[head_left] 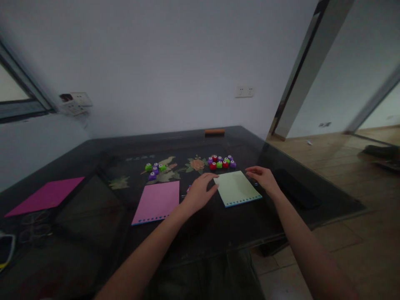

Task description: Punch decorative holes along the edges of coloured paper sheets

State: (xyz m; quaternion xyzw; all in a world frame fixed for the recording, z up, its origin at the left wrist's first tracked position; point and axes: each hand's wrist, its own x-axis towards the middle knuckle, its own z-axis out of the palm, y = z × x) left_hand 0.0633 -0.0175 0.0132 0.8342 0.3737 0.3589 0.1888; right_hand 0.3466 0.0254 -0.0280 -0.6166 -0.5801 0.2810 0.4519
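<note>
A pale green sheet [236,188] with a row of punched holes along its near edge lies between my hands. My left hand [200,191] is at its left edge, thumb and fingers apart, with nothing visible in them. At the right edge hovers my right hand [263,180], its fingers stretched out and parted from the thumb. Whether either hand touches the paper, I cannot tell. Beyond the sheet sits a cluster of several small red, purple and green toys [219,164] with big eyes. Behind my left hand a small pinkish object [188,188] is partly hidden.
A pink punched sheet [159,200] lies left of my left hand, with several green and purple toys [152,176] beyond it. Farther left are a magenta sheet [46,196] and glasses [36,229]. A dark flat object [295,189] lies right; a brown cylinder [214,132] lies near the wall.
</note>
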